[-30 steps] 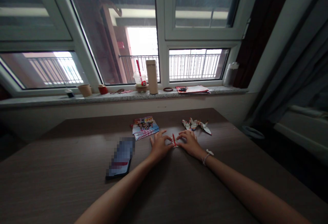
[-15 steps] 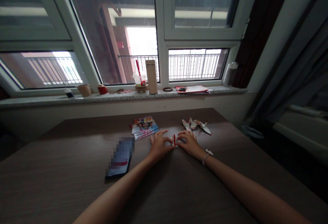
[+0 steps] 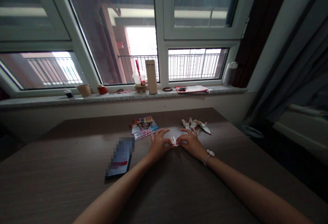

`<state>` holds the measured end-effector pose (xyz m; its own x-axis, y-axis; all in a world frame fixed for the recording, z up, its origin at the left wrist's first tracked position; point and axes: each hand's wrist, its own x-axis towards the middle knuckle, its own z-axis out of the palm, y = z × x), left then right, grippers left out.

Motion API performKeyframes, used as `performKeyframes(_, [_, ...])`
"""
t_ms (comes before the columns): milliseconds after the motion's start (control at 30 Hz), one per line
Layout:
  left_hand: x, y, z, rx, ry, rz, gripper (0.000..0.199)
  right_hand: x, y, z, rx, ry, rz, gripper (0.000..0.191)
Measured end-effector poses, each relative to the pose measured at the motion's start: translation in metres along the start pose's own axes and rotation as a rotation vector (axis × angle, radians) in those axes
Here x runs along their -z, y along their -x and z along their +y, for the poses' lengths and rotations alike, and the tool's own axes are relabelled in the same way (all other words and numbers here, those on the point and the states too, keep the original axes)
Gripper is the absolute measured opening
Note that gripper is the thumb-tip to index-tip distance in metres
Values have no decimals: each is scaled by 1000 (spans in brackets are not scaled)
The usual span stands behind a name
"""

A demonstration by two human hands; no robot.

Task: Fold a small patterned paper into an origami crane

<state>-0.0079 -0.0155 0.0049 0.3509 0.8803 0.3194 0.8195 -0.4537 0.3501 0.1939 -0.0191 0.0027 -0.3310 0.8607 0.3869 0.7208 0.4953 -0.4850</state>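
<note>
A small piece of folded white paper with red marks (image 3: 174, 141) is held between both hands, just above the brown table (image 3: 164, 190). My left hand (image 3: 159, 144) pinches its left side with thumb and index finger, the other fingers spread. On its right side, the thumb and index finger of my right hand (image 3: 191, 143) grip it. A pale bracelet (image 3: 208, 155) circles the right wrist. Several folded paper figures (image 3: 196, 125) lie behind my right hand. Colourful printed sheets (image 3: 145, 127) are stacked behind my left hand.
A phone (image 3: 120, 157) with a blurred screen lies left of my left forearm. On the windowsill (image 3: 164, 94) stand a beige flask (image 3: 151, 77), a plastic cup with a red straw (image 3: 138, 78), a brown cup (image 3: 84, 90) and a grey bottle (image 3: 230, 74).
The folded paper has turned, so its red strip no longer faces me and more white shows. Fingers of both hands have shifted slightly, with the right index and middle fingers more spread.
</note>
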Motion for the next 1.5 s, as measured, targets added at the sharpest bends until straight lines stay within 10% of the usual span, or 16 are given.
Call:
performKeyframes(500, [17,4,7,-34,-29,-111,7,8,1,-4,12,-12,-97,16])
performKeyframes(1000, [0,7,14,355,92,25,33,-15,-3,12,-181,-73,-5,27])
performKeyframes(1500, [0,1,15,328,217,25,8,-13,-4,12,-159,-319,37,31])
